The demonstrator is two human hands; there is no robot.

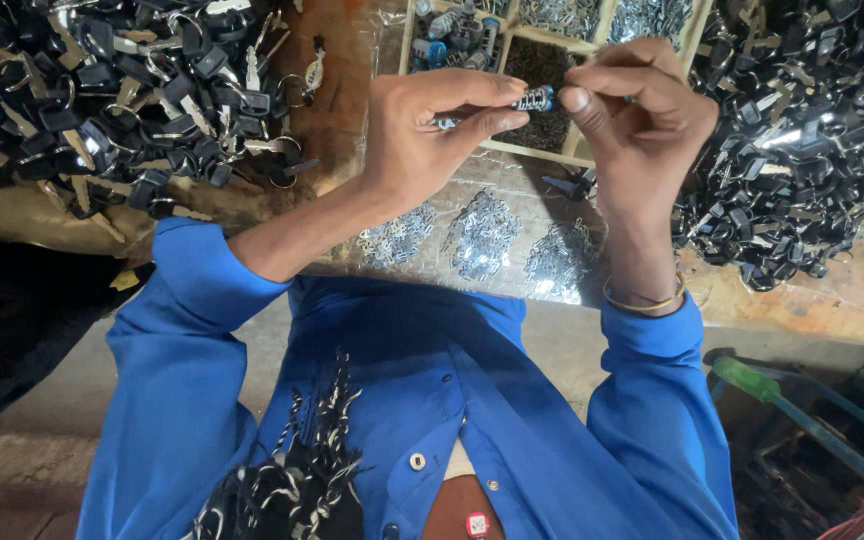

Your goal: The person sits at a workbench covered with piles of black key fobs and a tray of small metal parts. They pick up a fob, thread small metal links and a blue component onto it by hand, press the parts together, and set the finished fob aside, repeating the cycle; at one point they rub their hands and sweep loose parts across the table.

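Observation:
My left hand [422, 135] pinches a small silver and blue lock cylinder [529, 100] between thumb and forefinger, held level above the workbench. My right hand [642, 120] meets it from the right, with fingertips closed on the cylinder's right end; what else it pinches there is too small to tell. A thin gold bangle [642, 303] circles my right wrist. Both sleeves are bright blue. Under the hands lie three small heaps of shiny metal clips [482, 238] on a clear plastic sheet.
A wooden divided tray [592, 40] behind the hands holds cylinders and tiny metal parts. Big heaps of black-headed keys lie at the left [122, 100] and right [802, 140]. A small black part [572, 184] rests near the tray. A green-handled tool [752, 382] lies below right.

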